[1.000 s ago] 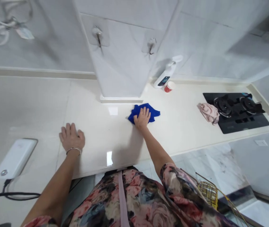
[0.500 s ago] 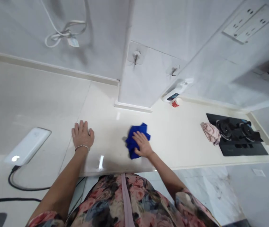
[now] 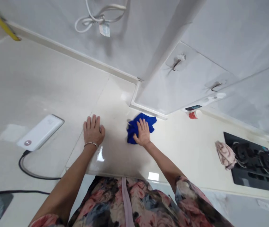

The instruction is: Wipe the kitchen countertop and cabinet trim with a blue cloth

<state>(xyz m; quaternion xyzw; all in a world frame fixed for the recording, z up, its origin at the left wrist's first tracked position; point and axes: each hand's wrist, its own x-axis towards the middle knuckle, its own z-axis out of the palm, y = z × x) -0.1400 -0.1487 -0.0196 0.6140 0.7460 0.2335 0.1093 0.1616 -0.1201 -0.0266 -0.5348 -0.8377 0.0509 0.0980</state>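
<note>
My right hand (image 3: 142, 132) lies flat on a crumpled blue cloth (image 3: 132, 131), fingers stretched forward, pressing it against the pale, glossy countertop (image 3: 184, 151). The cloth's far edge reaches close to the base of the jutting wall corner. To the left, my left hand (image 3: 93, 130) rests palm down on the counter with nothing in it. Its fingers are extended, near a seam in the surface, and a thin bracelet (image 3: 91, 143) circles the wrist.
A white power bank (image 3: 41, 133) with a black cable lies left. Right of the wall corner stand a red-and-white paper cup (image 3: 195, 114), a pink cloth (image 3: 225, 155) and a black gas stove (image 3: 255, 165). Wall hooks (image 3: 178, 61) and a coiled white cord (image 3: 98, 19) hang above.
My right hand has pushed the blue cloth forward, toward the base of the wall corner. The left hand stays planted beside the seam. The camera view has turned left.
</note>
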